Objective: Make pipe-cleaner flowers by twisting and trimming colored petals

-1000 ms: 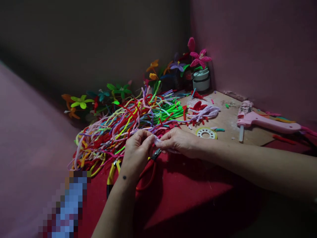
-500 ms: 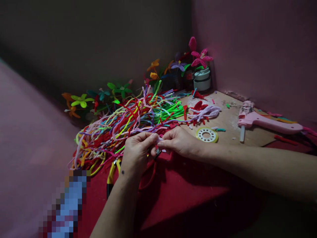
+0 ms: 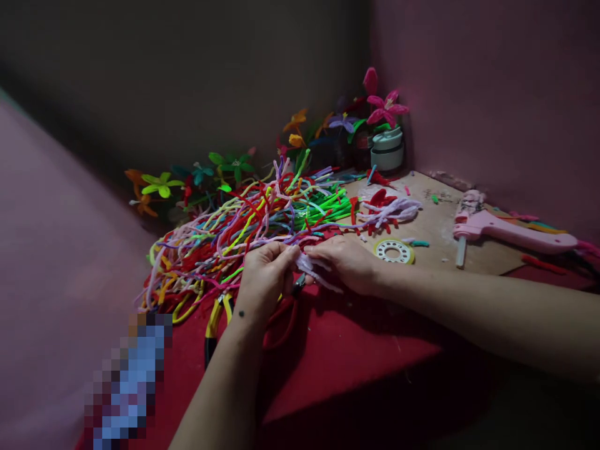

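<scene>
My left hand (image 3: 265, 276) and my right hand (image 3: 344, 261) meet over a red cloth (image 3: 356, 350), fingers pinched on a short pale lilac pipe cleaner piece (image 3: 315, 269) that runs between them. Right behind the hands lies a big tangle of pipe cleaners (image 3: 244, 231) in many colours. Under my left hand lie red-handled cutters (image 3: 284, 319) and yellow-handled pliers (image 3: 214, 322).
A pink glue gun (image 3: 509, 230) lies on a wooden board (image 3: 445, 250) at the right, with a tape roll (image 3: 394, 251) and lilac and red pipe cleaner scraps (image 3: 389, 209). Finished pipe cleaner flowers (image 3: 384, 109) stand in the corner by a pink wall; more flowers (image 3: 159, 184) lie at the left.
The lilac piece now sticks out longer below my right hand, and both hands have shifted slightly. The view has drifted a little to the left.
</scene>
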### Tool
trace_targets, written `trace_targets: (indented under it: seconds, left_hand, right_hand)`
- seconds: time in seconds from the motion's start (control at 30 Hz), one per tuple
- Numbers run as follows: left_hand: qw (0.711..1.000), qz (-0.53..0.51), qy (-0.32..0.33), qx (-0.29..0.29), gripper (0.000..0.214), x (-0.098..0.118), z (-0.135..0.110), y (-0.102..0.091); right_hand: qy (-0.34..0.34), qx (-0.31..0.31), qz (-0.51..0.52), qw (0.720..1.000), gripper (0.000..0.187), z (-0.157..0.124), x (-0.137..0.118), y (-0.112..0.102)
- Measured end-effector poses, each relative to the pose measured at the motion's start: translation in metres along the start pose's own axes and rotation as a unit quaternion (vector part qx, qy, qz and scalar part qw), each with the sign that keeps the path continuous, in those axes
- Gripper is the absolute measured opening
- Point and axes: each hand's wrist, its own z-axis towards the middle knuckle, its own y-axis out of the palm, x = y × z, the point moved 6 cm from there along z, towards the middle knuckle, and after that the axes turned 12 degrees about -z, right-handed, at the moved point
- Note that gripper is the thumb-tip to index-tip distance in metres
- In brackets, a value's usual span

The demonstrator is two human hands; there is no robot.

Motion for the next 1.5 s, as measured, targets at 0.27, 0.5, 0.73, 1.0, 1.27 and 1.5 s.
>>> trace_targets:
  seconds: [0.27,0.5,0.73,1.0,1.27,1.5]
  left_hand:
    - [0.998,-0.045,-0.03,-0.021,0.027,-0.006,0.003,0.001]
    - [0.997,-0.058,-0.035,-0.048,0.027,-0.01,0.003,0.005]
    - [0.992,-0.105,0.014,-0.072,0.021,-0.009,0.004,0.012]
    - [0.986,-0.16,-0.031,-0.046,0.019,-0.017,0.007,0.008]
    - [0.999,-0.043,0.008,0.022,0.026,-0.01,0.006,0.004]
    - [0.991,-0.125,0.021,0.035,0.023,-0.01,0.005,0.005]
  right_hand:
    - [0.005,-0.068,0.032,0.997,0.018,0.005,0.008,0.002]
    - [0.066,-0.114,0.08,0.988,0.014,0.007,0.011,0.007]
    - [0.043,-0.058,0.102,0.992,0.012,0.013,0.018,0.001]
    - [0.094,-0.138,0.135,0.977,0.012,0.006,0.025,0.014]
    - [0.124,-0.086,0.042,0.988,0.025,-0.002,0.021,0.019]
    - [0.146,-0.061,0.144,0.977,0.031,-0.004,0.018,0.022]
